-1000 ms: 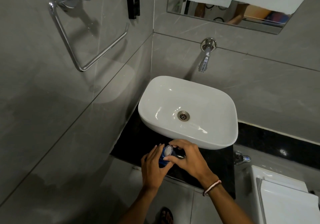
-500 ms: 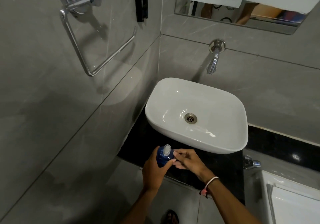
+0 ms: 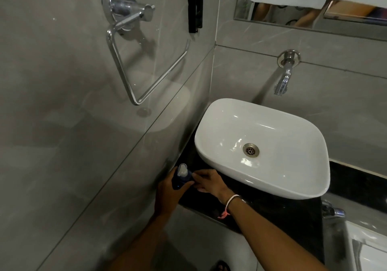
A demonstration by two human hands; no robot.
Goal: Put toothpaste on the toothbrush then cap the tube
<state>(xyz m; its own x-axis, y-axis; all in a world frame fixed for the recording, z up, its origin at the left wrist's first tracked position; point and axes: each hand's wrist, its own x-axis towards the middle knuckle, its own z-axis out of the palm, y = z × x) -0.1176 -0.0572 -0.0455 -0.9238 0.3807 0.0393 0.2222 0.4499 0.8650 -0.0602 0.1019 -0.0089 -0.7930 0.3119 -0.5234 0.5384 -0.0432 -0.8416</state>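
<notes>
My left hand (image 3: 168,193) grips a dark blue toothpaste tube (image 3: 180,177) over the left end of the black counter (image 3: 272,210). The tube's white end (image 3: 182,169) points up and away from me. My right hand (image 3: 209,181) sits just right of the tube, fingertips against its side, palm down on the counter by the basin's front rim. I cannot tell whether the right hand holds a cap or anything else. No toothbrush is visible.
A white basin (image 3: 261,145) stands on the counter, a chrome tap (image 3: 282,82) on the wall above it. A chrome towel ring (image 3: 134,61) hangs on the left wall. A white toilet cistern (image 3: 368,249) is at lower right, a mirror (image 3: 314,17) above.
My view has swung left, so the basin sits further right. My right hand came off the tube's top and dropped beside it. The left hand kept hold of the tube, now near the left wall.
</notes>
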